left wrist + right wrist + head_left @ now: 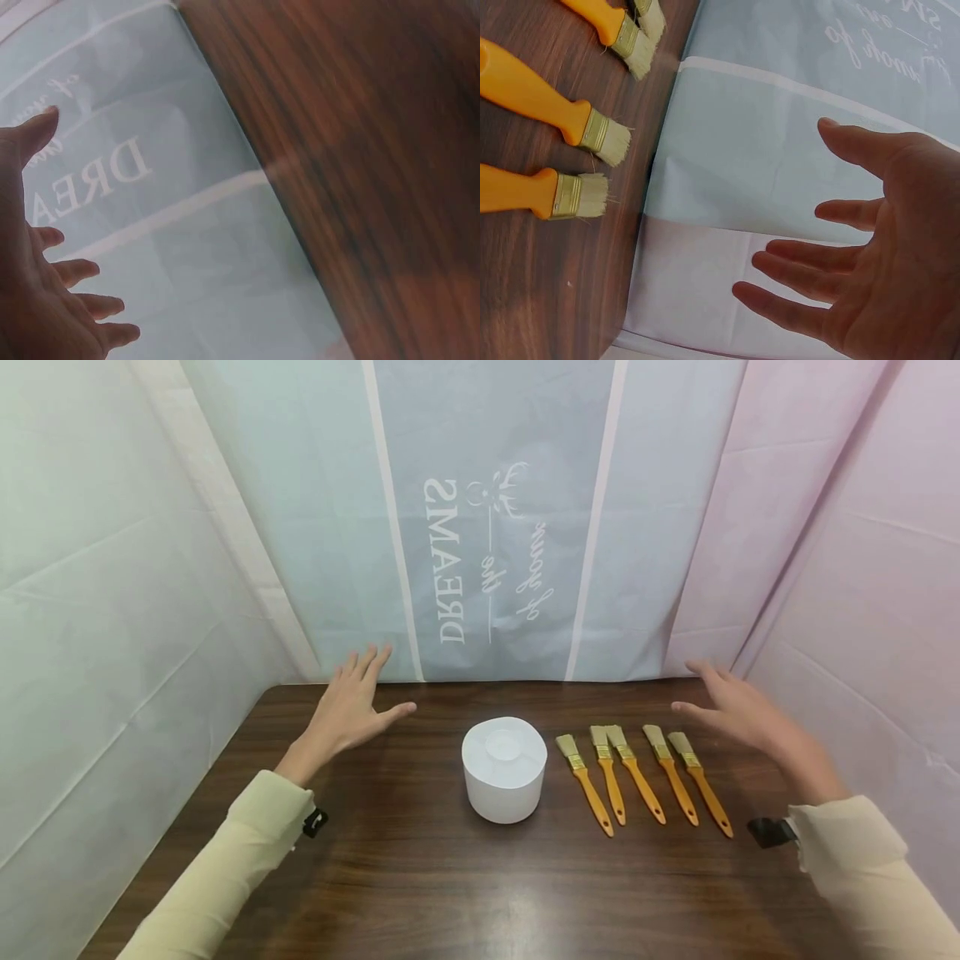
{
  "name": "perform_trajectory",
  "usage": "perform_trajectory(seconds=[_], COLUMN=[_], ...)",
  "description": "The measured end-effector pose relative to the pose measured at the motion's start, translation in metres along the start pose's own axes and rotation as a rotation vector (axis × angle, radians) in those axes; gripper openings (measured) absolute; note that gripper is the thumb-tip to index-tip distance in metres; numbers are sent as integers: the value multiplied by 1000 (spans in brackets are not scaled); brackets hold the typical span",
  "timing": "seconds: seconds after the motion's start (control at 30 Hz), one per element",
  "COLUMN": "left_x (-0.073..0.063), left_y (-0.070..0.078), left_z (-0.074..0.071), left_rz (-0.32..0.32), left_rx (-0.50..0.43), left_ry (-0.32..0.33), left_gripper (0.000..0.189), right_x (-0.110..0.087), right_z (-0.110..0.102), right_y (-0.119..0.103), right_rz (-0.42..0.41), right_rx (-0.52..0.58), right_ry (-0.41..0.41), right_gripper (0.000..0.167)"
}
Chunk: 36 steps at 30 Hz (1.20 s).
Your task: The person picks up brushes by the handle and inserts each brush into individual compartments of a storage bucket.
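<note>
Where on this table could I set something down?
The table looks bare between the left sleeve and the white round object, and on the near side of that object and the paintbrushes. Right of the object, five paintbrushes crowd it.

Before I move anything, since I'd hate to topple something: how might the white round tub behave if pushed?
The white round tub would probably slide rather than tip, since it looks squat and stands upright. Its smooth-looking wall may be slightly slippery. It is likely stiff enough to keep its shape, as the wall stands without sagging.
</note>
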State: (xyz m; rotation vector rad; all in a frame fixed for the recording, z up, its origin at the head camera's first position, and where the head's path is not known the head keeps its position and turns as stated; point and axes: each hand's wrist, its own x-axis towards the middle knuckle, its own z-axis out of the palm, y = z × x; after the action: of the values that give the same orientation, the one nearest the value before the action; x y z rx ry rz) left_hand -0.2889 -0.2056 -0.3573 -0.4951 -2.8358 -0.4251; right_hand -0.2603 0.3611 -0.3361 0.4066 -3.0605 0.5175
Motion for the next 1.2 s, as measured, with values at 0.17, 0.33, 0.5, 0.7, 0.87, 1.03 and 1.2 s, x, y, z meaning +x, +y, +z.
perform_trajectory(seconds=[0.17, 0.33, 0.5, 0.7, 0.87, 1.03, 1.2], left_x=[-10, -17, -25, -34, -37, -40, -42], left_y=[10, 18, 29, 38, 43, 49, 55], left_z=[8, 20, 33, 44, 50, 57, 64], left_rz=[-25, -37, -8, 48, 114, 143, 150], left_rx=[-145, -295, -404, -600, -735, -778, -841], left_ry=[-19, -51, -40, -40, -66, -141, -185], left_gripper=[109, 113, 112, 110, 110, 114, 116], right_x=[-6, -13, -19, -21, -19, -19, -19], right_z=[5, 10, 16, 25, 33, 35, 38], right_y=[3, 5, 8, 15, 20, 23, 28], right_rz=[10, 15, 5, 30, 1, 12, 60], right_rx=[19, 76, 107, 127, 174, 168, 146], right_ry=[-25, -38, -32, -64, -59, -58, -74], right_gripper=[92, 85, 76, 77, 68, 67, 65])
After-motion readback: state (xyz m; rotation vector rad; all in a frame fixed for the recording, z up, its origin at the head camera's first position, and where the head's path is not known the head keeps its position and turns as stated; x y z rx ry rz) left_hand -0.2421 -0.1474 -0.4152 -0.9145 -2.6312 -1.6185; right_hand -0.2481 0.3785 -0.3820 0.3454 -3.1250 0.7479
